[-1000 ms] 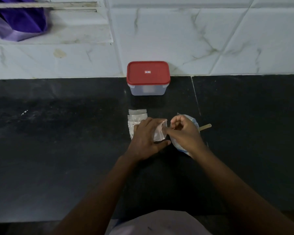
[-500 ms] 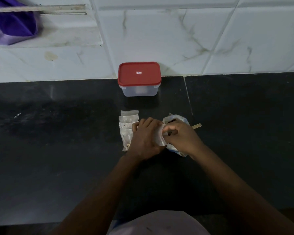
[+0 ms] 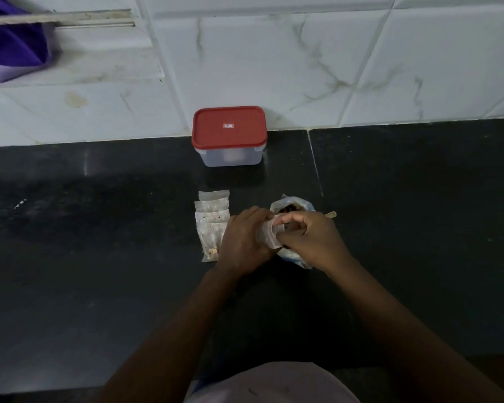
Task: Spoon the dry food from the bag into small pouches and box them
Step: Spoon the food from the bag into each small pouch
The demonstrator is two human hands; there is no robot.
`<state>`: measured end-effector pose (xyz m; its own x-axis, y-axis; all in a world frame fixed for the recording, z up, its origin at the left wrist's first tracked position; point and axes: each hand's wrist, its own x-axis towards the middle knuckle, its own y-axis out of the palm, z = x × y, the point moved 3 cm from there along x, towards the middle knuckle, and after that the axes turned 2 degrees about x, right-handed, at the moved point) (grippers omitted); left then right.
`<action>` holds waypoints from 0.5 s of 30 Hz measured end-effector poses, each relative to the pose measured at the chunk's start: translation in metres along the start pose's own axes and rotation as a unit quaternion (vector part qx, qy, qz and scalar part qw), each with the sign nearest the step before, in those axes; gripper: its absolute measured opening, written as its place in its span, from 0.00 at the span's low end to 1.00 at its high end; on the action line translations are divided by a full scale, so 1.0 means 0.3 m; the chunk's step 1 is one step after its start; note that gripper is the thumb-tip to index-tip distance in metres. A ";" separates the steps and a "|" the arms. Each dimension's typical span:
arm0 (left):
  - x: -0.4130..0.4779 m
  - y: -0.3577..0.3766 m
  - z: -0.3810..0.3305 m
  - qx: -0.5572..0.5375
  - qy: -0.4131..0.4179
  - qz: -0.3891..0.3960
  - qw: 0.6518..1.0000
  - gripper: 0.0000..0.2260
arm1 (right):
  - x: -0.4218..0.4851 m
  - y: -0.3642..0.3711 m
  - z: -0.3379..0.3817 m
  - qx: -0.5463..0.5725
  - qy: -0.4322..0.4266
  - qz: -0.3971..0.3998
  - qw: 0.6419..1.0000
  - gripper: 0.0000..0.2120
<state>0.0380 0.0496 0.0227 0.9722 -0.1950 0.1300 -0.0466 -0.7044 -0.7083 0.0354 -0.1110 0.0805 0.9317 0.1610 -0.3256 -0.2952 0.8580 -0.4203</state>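
Observation:
My left hand (image 3: 245,239) and my right hand (image 3: 309,239) meet at the middle of the counter and both grip one small clear pouch (image 3: 269,235), its mouth pulled open between the fingers. Right behind them stands the open plastic bag (image 3: 291,205) with dark dry food inside. A wooden spoon handle (image 3: 330,214) pokes out to the right of the bag. Several small pouches (image 3: 213,219) lie in an overlapping row left of my left hand. A clear box with a red lid (image 3: 230,132), shut, stands against the wall.
The black stone counter (image 3: 99,257) runs wide on both sides, with a seam (image 3: 314,164) right of the box. White marble-look wall tiles (image 3: 303,59) rise behind. A purple cloth (image 3: 9,45) hangs at the top left.
My hands have drawn closer together on the pouch, and its mouth is now spread open between them. The camera view has shifted slightly.

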 end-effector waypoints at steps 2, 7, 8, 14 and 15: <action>0.001 0.004 0.003 -0.012 0.002 -0.003 1.000 0.21 | 0.002 -0.005 -0.002 -0.063 -0.010 -0.010 0.998 0.12; 0.000 0.008 0.007 -0.049 0.006 -0.018 0.999 0.22 | 0.007 -0.013 0.001 -0.172 -0.084 -0.054 0.980 0.14; -0.001 0.008 0.005 -0.053 0.006 -0.019 0.998 0.22 | 0.008 -0.012 -0.003 -0.168 -0.090 -0.057 0.980 0.12; -0.019 0.006 0.005 -0.135 -0.070 -0.044 0.987 0.21 | 0.006 -0.100 -0.062 -0.085 -0.072 -0.205 0.972 0.11; -0.022 0.012 0.011 -0.150 -0.091 -0.042 0.984 0.22 | 0.009 -0.124 -0.082 -0.062 -0.054 -0.233 0.969 0.14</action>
<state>0.0322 0.0506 0.0171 0.9992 -0.0204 0.0336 -0.0026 -0.8877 -0.4604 0.0438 -0.1545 0.0744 0.9847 -0.1736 0.0126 0.1462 0.7856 -0.6013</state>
